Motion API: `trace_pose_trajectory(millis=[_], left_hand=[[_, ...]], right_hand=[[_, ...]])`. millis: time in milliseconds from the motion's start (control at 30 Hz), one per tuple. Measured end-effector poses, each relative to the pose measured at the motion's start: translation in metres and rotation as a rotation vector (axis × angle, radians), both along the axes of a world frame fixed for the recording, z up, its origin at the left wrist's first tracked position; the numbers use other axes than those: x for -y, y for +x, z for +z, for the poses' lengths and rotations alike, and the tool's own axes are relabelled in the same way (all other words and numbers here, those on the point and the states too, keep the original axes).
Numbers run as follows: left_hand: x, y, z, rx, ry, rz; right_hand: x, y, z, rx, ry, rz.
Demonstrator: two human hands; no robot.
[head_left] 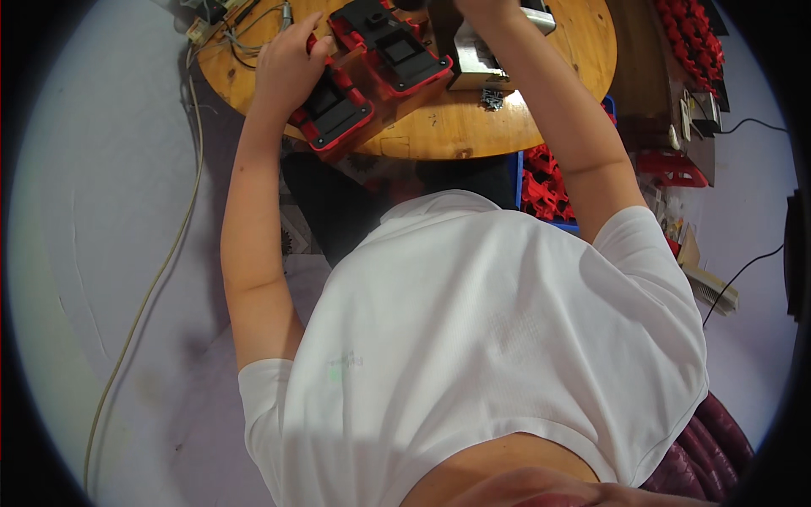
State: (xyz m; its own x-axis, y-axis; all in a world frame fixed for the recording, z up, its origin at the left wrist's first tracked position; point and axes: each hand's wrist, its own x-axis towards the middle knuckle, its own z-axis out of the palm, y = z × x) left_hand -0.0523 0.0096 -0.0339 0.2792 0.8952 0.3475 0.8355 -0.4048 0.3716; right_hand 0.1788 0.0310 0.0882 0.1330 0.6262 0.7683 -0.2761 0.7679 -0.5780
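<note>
Left hand [291, 66] laid on the far end of the nearer red-and-black case [340, 120], which is set near the edge of the bench [448, 135], beside a second red-and-black case [407, 61]; whether it is gripped cannot be told. Right hand [490, 7] cut off by the upper edge, grasp not readable. Case judged stiff, fairly light, smooth plastic, best held by its red side edges, dark window avoided.
</note>
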Motion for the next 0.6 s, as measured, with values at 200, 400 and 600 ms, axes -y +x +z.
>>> trace_pose_trajectory(millis=[200, 400, 600], left_hand=[[-0.005, -0.004, -0.005, 0.031, -0.031, 0.017], [-0.003, -0.001, -0.007, 0.049, -0.032, 0.031], [-0.002, -0.002, -0.011, 0.051, -0.053, 0.031]], right_hand=[[-0.043, -0.059, -0.017, -0.085, 0.118, 0.14], [-0.065, -0.072, -0.038, -0.003, 0.154, 0.045], [-0.055, -0.081, -0.034, 0.119, 0.115, -0.013]])
